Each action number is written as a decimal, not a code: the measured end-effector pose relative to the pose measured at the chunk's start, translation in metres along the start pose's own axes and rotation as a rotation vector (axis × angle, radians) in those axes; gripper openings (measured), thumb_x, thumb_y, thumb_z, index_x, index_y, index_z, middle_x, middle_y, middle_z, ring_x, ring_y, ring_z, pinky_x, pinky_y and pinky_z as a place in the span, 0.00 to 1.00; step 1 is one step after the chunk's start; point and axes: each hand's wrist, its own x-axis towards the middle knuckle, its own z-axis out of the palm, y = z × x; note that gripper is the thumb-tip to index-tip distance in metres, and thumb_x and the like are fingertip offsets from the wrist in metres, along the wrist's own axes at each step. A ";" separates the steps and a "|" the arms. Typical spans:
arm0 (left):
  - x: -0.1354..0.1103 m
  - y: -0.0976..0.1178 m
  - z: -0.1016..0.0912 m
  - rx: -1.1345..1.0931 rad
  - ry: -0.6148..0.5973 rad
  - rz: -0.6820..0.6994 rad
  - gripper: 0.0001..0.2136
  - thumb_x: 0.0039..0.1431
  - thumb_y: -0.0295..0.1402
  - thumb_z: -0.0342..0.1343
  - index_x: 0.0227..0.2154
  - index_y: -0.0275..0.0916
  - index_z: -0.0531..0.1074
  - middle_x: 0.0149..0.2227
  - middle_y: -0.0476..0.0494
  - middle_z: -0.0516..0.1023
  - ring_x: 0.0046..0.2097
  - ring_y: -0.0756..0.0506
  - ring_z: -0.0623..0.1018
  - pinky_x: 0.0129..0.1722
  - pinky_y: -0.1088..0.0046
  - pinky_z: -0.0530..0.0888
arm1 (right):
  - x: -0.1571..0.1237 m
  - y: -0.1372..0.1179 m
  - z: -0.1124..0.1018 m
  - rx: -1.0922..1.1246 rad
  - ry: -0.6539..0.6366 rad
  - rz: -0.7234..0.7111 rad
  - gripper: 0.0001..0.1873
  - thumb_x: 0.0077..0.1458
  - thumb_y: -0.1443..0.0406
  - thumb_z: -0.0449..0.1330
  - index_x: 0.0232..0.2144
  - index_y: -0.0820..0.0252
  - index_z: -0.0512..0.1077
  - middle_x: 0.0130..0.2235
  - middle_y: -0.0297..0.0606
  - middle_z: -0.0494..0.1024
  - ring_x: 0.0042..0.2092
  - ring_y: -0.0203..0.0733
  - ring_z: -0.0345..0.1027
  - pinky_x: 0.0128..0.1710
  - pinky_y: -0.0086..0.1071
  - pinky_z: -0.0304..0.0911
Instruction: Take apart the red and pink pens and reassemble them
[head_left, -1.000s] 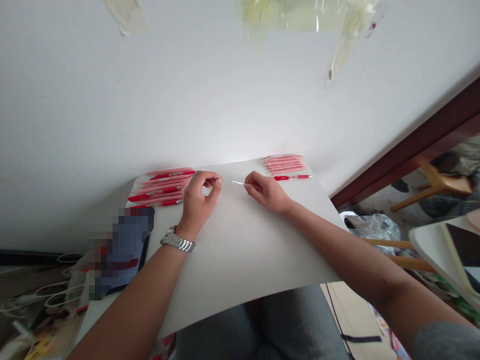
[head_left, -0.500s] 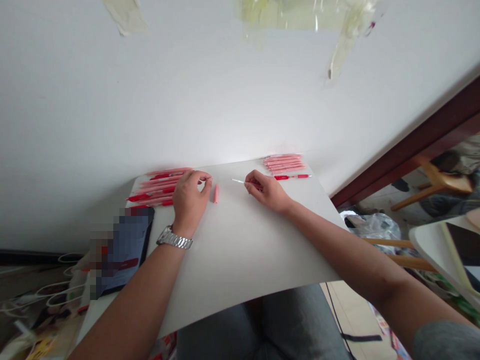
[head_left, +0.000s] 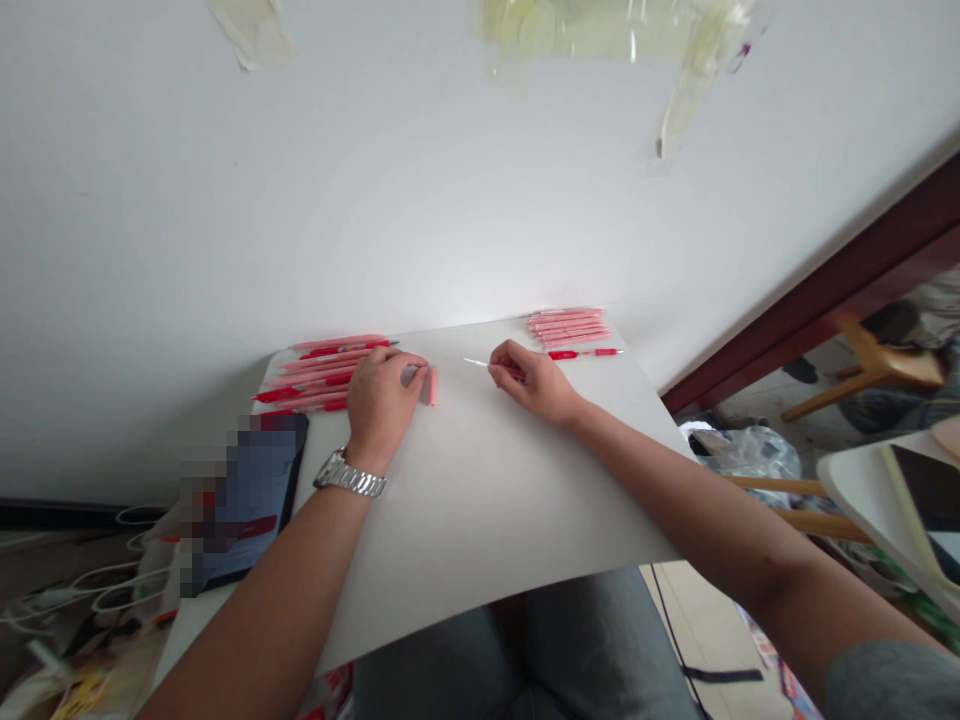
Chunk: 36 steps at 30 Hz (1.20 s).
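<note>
My right hand (head_left: 525,375) is closed in a pinch on a thin white pen refill (head_left: 475,362), whose tip points left over the table. My left hand (head_left: 386,385), with a silver watch on its wrist, has thumb and forefinger pressed together. What they hold, if anything, is too small to make out. Right beside those fingertips is a short pink pen barrel piece (head_left: 433,387); I cannot tell whether they touch it. Several pink and red pens (head_left: 307,378) lie in a row to the left, partly hidden behind my left hand.
A stack of pink pens (head_left: 570,327) lies at the back right of the white table (head_left: 480,500), with a red pen (head_left: 585,354) in front of it. A tablet (head_left: 259,500) rests on the left edge. The wall (head_left: 450,200) borders the table's back.
My left hand has shifted slightly right and down, its fingertips now close to the top of the pink barrel piece. My right hand and the refill have hardly moved.
</note>
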 end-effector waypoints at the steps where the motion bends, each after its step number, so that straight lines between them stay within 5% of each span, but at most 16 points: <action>1: 0.000 -0.001 0.001 -0.001 0.001 0.002 0.06 0.64 0.37 0.62 0.36 0.45 0.83 0.43 0.39 0.80 0.49 0.33 0.78 0.48 0.55 0.74 | 0.000 0.000 0.000 -0.001 0.000 0.001 0.10 0.67 0.56 0.56 0.42 0.55 0.71 0.33 0.33 0.77 0.33 0.38 0.66 0.36 0.32 0.59; 21: 0.000 -0.001 0.003 -0.013 0.028 0.020 0.04 0.62 0.38 0.64 0.33 0.45 0.81 0.40 0.40 0.80 0.46 0.34 0.78 0.47 0.56 0.75 | 0.000 -0.003 0.000 -0.034 -0.010 0.037 0.10 0.65 0.56 0.57 0.41 0.55 0.71 0.34 0.33 0.78 0.32 0.38 0.64 0.36 0.32 0.57; 36: 0.001 0.012 -0.005 0.069 -0.099 -0.072 0.06 0.64 0.38 0.63 0.37 0.44 0.81 0.43 0.41 0.80 0.49 0.34 0.78 0.52 0.56 0.75 | 0.000 0.000 0.001 -0.056 -0.026 0.012 0.10 0.67 0.56 0.56 0.42 0.55 0.71 0.36 0.35 0.80 0.34 0.38 0.67 0.37 0.32 0.58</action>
